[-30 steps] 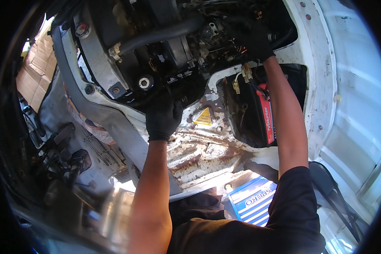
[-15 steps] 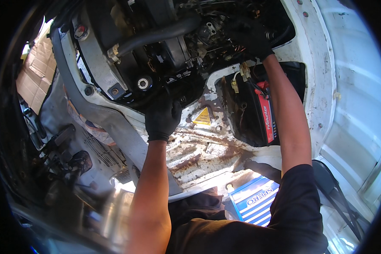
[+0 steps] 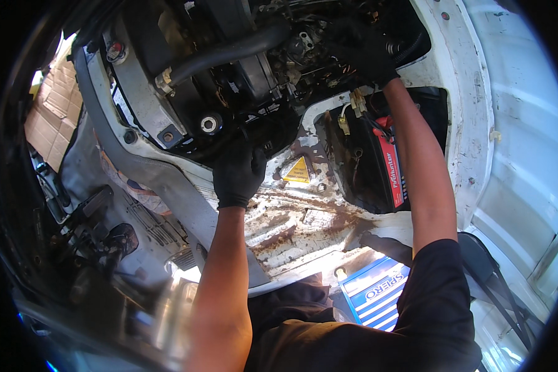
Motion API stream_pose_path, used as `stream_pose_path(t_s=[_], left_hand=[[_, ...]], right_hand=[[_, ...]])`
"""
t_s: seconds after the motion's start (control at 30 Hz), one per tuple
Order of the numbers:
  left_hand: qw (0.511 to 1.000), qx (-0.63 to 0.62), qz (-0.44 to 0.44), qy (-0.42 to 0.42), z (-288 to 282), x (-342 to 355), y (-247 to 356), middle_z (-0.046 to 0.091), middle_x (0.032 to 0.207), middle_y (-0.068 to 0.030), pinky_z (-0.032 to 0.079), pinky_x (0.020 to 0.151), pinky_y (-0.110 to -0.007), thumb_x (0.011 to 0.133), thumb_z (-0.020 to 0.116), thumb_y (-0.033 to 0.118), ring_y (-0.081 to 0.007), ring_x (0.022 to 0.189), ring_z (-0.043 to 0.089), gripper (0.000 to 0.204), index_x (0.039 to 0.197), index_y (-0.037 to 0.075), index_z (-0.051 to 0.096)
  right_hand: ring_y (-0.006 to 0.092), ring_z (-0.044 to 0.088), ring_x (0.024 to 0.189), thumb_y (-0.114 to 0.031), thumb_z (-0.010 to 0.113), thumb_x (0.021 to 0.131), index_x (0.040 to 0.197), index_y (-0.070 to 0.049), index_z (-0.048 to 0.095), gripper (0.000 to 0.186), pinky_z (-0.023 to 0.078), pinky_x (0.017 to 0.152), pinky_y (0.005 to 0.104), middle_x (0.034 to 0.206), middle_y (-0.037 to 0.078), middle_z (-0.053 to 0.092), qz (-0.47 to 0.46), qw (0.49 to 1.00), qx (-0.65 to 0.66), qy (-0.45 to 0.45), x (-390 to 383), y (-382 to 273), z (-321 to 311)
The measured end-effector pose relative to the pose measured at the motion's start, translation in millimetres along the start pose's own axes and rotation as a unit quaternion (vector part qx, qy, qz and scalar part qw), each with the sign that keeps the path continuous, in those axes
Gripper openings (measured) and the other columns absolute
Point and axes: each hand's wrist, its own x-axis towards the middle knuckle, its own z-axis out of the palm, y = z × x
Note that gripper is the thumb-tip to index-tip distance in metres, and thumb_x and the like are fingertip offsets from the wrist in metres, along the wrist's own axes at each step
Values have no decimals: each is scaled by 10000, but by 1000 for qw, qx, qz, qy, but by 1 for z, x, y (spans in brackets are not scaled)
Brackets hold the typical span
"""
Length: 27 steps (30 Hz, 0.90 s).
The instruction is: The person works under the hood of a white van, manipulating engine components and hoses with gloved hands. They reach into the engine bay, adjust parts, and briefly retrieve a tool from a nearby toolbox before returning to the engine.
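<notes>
Open engine bay of a vehicle, viewed from above, with both gloved hands at work. A white frame (image 3: 471,111) borders the opening; its near portion, a rusted panel (image 3: 291,239) with flaking paint, bears a yellow triangular label (image 3: 296,170). At right lies a black battery with a red label (image 3: 387,164), partly hidden by the right forearm crossing above it; pale connectors (image 3: 357,103) stand at its far edge. A thick black hose (image 3: 229,54) spans the upper bay, left of the right hand. Cardboard (image 3: 54,115) lies at far left; a blue-and-white striped box (image 3: 375,294), partly covered by the dark sleeve, lies below. The engine (image 3: 302,46) occupies the bay beyond both hands. The right hand (image 3: 369,56) reaches in among its dark parts, just right of a metal fitting; whether it grasps anything cannot be told. The left hand (image 3: 239,175) rests at the near rim, fingers curled, below a round silver-centred cap (image 3: 210,124); its contents cannot be made out.
</notes>
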Motion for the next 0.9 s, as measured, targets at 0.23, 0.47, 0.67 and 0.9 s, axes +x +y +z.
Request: stream_pose_path(t_s=[0.23, 0.47, 0.67, 0.9], left_hand=[[1000, 6, -9, -26, 1, -2, -2, 719, 852, -175, 589, 735, -503, 958, 715, 241, -401, 789, 707, 169, 971, 72, 728], [1000, 8, -10, -27, 0, -3, -2, 703, 822, -168, 584, 702, -500, 958, 717, 243, -394, 759, 701, 164, 919, 84, 706], [1000, 10, -11, -17, 2, -6, -2, 701, 816, -162, 586, 698, -494, 958, 724, 242, -390, 754, 700, 158, 928, 87, 707], [999, -2, 13, 33, 5, 0, -2, 703, 813, -167, 585, 720, -503, 954, 726, 234, -401, 761, 699, 159, 937, 77, 711]], right_hand=[[135, 704, 989, -227, 881, 925, 1306, -75, 690, 453, 590, 931, 339, 1131, 49, 756, 9, 1000, -21, 12, 2, 0, 9], [142, 720, 1031, -285, 860, 951, 1296, -62, 697, 442, 592, 946, 349, 1144, 69, 763, 6, 999, -42, 13, 3, -4, 13], [223, 752, 1056, -304, 841, 954, 1257, -70, 721, 401, 598, 937, 380, 1133, 110, 777, 18, 995, -100, 12, 3, -14, 13], [379, 741, 1038, -308, 784, 959, 1234, -79, 732, 362, 599, 929, 458, 1120, 164, 770, -30, 976, -215, 25, 6, -13, 17]])
